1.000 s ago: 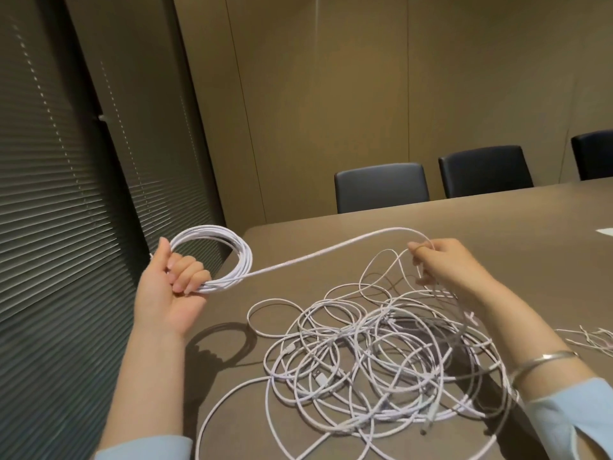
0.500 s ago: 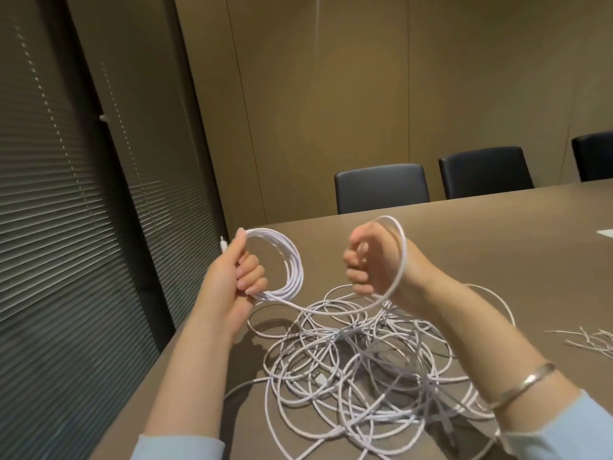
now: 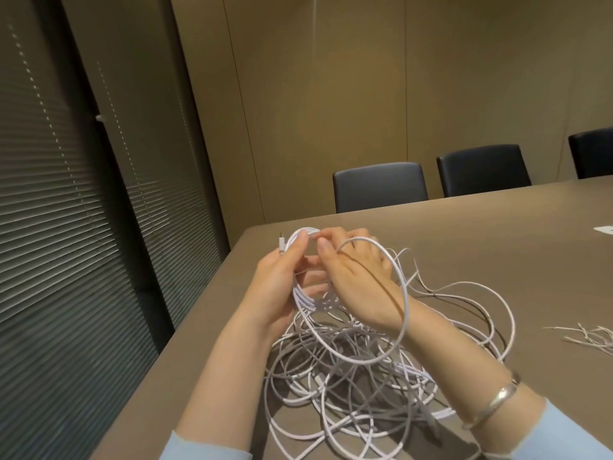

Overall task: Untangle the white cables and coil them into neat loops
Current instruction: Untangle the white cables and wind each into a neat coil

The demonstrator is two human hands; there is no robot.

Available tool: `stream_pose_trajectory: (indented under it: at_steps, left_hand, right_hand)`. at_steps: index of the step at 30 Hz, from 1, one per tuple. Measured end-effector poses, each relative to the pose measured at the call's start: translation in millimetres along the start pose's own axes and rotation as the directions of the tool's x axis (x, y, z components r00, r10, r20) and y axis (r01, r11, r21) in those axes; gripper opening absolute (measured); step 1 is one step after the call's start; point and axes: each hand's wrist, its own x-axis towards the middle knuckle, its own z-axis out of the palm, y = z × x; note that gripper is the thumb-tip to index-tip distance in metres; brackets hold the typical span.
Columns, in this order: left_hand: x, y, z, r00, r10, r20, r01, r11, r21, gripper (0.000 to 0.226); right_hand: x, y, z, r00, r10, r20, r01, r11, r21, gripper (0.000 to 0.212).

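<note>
Now | left hand (image 3: 275, 287) fingers curled around coil (image 3: 300, 295) | right hand (image 3: 358, 280) fingers pinching loop (image 3: 403, 313) | tangle (image 3: 348, 386) on table (image 3: 464, 247)

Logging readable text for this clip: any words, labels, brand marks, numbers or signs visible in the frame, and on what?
None can be read.
White cables, loose and coiled: no print visible.
Small white item at the brown table's far right edge: cut off by the frame, too small to tell whether it bears text.
Silver metal bangle on the right wrist: no engraving legible.
Black chairs and wall panels: no labels or signs.
</note>
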Motion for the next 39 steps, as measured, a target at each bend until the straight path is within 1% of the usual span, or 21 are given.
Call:
stream_pose_trajectory:
  at_steps: [2,3,4,5,6,7,9,10,11,13,14,16,18,22,26,28,30,34,35,37,39]
  left_hand:
    - [-0.2,-1.7,1.6,0.999,-0.035,0.017,0.035,0.999,0.023,0.037]
    - [-0.3,-2.7,1.9,0.998,-0.056,0.013,0.056,0.998,0.031,0.037]
    - [0.0,-3.5,1.8,0.997,-0.073,0.001,0.073,0.997,0.030,0.039]
    - [0.7,-4.4,0.9,0.996,-0.084,-0.019,0.084,0.996,0.022,0.041]
    - [1.8,-5.0,-0.6,0.995,-0.093,-0.040,0.093,0.996,0.007,0.045]
    - [2.9,-5.1,-2.5,0.993,-0.106,-0.059,0.104,0.994,-0.021,0.047]
    - [6.0,-4.4,-8.3,0.987,-0.133,-0.091,0.123,0.986,-0.110,0.036]
    - [7.1,-3.3,-11.1,0.984,-0.139,-0.115,0.122,0.982,-0.145,0.027]
    - [8.2,-2.4,-14.2,0.979,-0.141,-0.146,0.117,0.980,-0.162,0.022]
    - [8.3,-0.4,-18.6,0.973,-0.138,-0.185,0.107,0.980,-0.167,0.019]
    - [8.7,-0.5,-20.0,0.971,-0.136,-0.197,0.103,0.980,-0.168,0.020]
    - [8.0,-0.2,-19.5,0.970,-0.120,-0.210,0.090,0.985,-0.146,0.022]
    - [7.1,0.2,-16.6,0.976,-0.081,-0.203,0.067,0.995,-0.077,0.025]
    - [1.0,4.1,-7.5,0.993,-0.094,-0.074,0.091,0.995,-0.042,0.027]
    - [-2.5,2.9,-3.1,0.986,-0.157,0.050,0.156,0.987,0.024,0.033]
    - [-2.5,1.3,-2.3,0.977,-0.185,0.102,0.188,0.982,-0.021,0.038]
    - [-1.7,0.7,-1.3,0.971,-0.202,0.127,0.212,0.975,-0.064,0.039]
    - [-2.0,1.5,1.3,0.957,-0.220,0.190,0.243,0.964,-0.109,0.043]
    - [-2.2,2.0,1.0,0.953,-0.220,0.208,0.250,0.959,-0.131,0.044]
    - [-1.4,3.5,-2.7,0.957,-0.200,0.212,0.242,0.951,-0.193,0.043]
    - [0.2,6.3,-11.2,0.970,-0.156,0.186,0.204,0.939,-0.277,0.043]
  right_hand:
    - [2.3,2.6,0.0,0.998,-0.021,-0.059,0.016,0.996,-0.085,0.033]
    - [2.9,3.1,-1.6,0.999,-0.035,-0.034,0.032,0.996,-0.078,0.035]
    - [3.0,3.2,-4.6,0.998,-0.051,0.026,0.050,0.999,0.014,0.038]
    - [3.0,3.2,-8.1,0.988,-0.089,0.123,0.062,0.977,0.204,0.039]
    - [3.4,5.1,-12.9,0.968,-0.133,0.214,0.036,0.913,0.406,0.038]
    - [4.4,8.2,-20.2,0.950,-0.154,0.272,-0.006,0.861,0.509,0.038]
    - [6.4,17.6,-37.0,0.940,-0.104,0.324,-0.092,0.838,0.538,0.036]
    - [8.0,22.5,-43.6,0.936,-0.064,0.345,-0.161,0.796,0.584,0.032]
    - [9.6,25.8,-49.4,0.933,-0.013,0.360,-0.243,0.714,0.656,0.029]
    - [12.0,30.8,-57.6,0.934,0.045,0.355,-0.318,0.558,0.766,0.039]
    - [12.6,31.4,-60.2,0.939,0.048,0.339,-0.308,0.551,0.776,0.042]
    - [12.8,30.0,-57.7,0.963,0.029,0.266,-0.229,0.608,0.760,0.031]
    - [12.2,26.9,-51.4,0.979,0.049,0.196,-0.176,0.683,0.709,0.017]
    - [11.3,22.8,-36.1,0.994,0.041,0.102,-0.091,0.831,0.549,0.010]
    - [14.2,23.1,-28.5,0.996,-0.028,-0.087,0.067,0.873,0.483,0.004]
    - [14.3,22.5,-28.4,0.984,-0.090,-0.154,0.147,0.899,0.412,0.003]
    - [13.7,22.3,-29.6,0.975,-0.129,-0.184,0.193,0.899,0.392,0.003]
    - [13.5,24.0,-26.2,0.972,-0.159,-0.170,0.218,0.881,0.419,0.003]
    - [13.9,24.2,-25.4,0.972,-0.148,-0.183,0.214,0.881,0.423,0.007]
    - [15.1,26.2,-24.5,0.975,-0.076,-0.211,0.165,0.880,0.445,0.022]
    - [16.3,26.5,-24.9,0.987,0.052,-0.151,0.037,0.846,0.532,0.036]
